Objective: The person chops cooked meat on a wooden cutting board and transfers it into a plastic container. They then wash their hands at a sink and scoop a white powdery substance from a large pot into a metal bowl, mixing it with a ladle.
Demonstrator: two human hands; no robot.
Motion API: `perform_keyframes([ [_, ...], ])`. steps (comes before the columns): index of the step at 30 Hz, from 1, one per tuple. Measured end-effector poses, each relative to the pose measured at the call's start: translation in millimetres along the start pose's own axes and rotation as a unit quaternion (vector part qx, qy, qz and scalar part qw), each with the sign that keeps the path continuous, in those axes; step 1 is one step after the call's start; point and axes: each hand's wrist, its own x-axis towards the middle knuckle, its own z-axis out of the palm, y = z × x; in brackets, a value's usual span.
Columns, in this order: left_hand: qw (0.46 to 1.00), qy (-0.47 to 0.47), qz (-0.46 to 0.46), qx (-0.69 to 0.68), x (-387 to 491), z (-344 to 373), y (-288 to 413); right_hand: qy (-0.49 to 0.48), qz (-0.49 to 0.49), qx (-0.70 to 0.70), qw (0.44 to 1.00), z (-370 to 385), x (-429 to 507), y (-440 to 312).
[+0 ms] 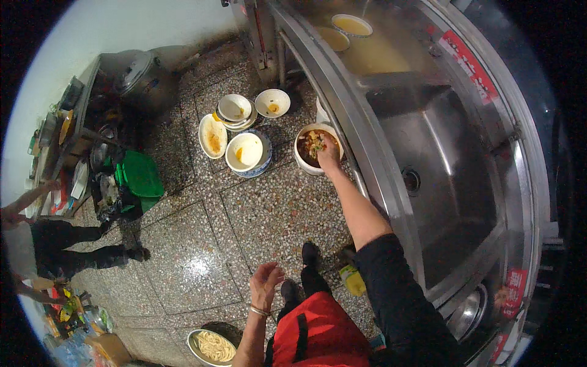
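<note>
My right hand [329,155] reaches down into a white bucket [301,164] filled with food scraps in dark liquid; its fingers are partly hidden among the scraps, so its grip is unclear. Over the floor, my left hand [266,283] hangs with fingers apart and slightly curled, holding nothing. Left of the bucket, a stained white bowl [244,151] rests on other dishes. Behind it stand stacked bowls [234,108], a single bowl [273,103] and an oval dish [213,136] with orange residue. Below my left hand, a bowl of noodles [214,347] sits low near the bottom edge.
A steel sink [449,160] lies at the right. Beyond it, bowls [351,25] sit in a basin of cloudy yellowish water. A green bin [142,176] and a loaded shelf stand at the left, near another person [50,247]. A yellow-green container [353,280] is beside my feet.
</note>
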Motion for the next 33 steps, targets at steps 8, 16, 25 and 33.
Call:
perform_keyframes([
  [8,0.994,-0.032,0.097,0.032,12.8,49.5,57.6,-0.009,-0.206,0.336,0.919,-59.4,-141.6,-57.3],
  [16,0.94,-0.275,0.201,0.026,-72.6,179.1,105.4,0.149,-0.207,0.466,0.847,-264.3,-360.2,-69.3],
  [25,0.871,-0.48,0.085,0.058,-229.9,322.5,45.3,0.414,0.084,0.364,0.83,-518.6,-481.7,207.8],
  [33,0.855,-0.484,-0.18,0.041,-284.5,474.3,-104.4,0.242,0.167,-0.211,0.932,-589.9,-515.4,493.9],
])
